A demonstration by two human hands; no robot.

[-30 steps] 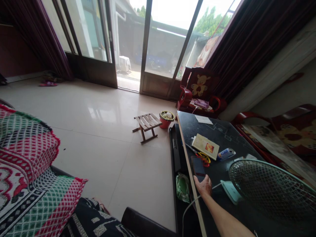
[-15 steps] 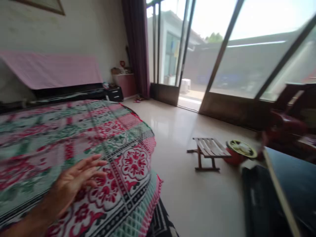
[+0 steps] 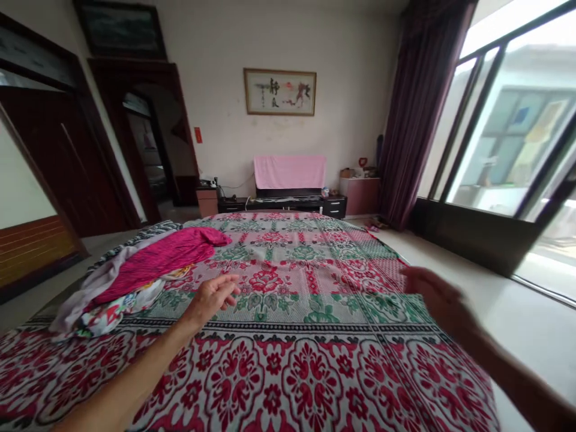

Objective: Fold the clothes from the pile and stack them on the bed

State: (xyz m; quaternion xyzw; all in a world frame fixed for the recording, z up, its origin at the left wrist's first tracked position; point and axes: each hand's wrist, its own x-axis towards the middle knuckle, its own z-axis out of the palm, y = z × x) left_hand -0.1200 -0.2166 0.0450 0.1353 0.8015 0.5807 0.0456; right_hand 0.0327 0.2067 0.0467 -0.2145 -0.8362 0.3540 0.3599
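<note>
My left hand hovers over a patterned woven blanket with red, green and white flowers. Its fingers are loosely curved and apart, and nothing is in them. My right hand is at the blanket's right side, smeared by motion; its fingers point left but do not show one by one. Whether it touches the cloth I cannot tell. To the left of my left hand lies a heap of cloth: a magenta garment on top, a white flowered cloth beneath it.
Beyond the blanket stand a low black cabinet, a pink cloth and a reddish side cabinet. A purple curtain and glazed doors are on the right. Dark doorways lie to the left.
My view has swung left, from the floor, stool and glass doors to face the blanket and the far wall. My right hand and the heap of cloth have come into view.
</note>
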